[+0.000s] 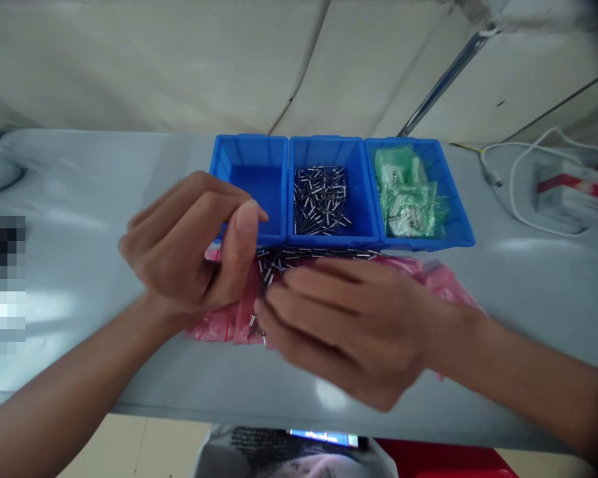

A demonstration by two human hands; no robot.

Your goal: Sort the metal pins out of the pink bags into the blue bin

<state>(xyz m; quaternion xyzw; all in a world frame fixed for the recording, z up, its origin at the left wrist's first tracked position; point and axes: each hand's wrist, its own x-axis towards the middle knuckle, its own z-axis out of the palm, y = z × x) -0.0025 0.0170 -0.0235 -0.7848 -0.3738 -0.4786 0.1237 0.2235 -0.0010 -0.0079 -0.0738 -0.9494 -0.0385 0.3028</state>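
Observation:
My left hand is raised in front of the left blue bin, its fingers curled and the thumb pressed against the index finger. Whatever sits in that pinch, if anything, is hidden. My right hand is closed, palm down, with its fingertips among loose blind rivets. Metal rivet ends show at its fingertips, though most of the grip is hidden. Pink plastic bags lie beneath both hands, partly covered by them. More blind rivets are heaped in the middle blue bin.
The left blue bin shows its bare floor. Green plastic packets fill the right blue bin. A white cable and a red-and-white box are at the right. A lit phone screen shows below the table's front edge.

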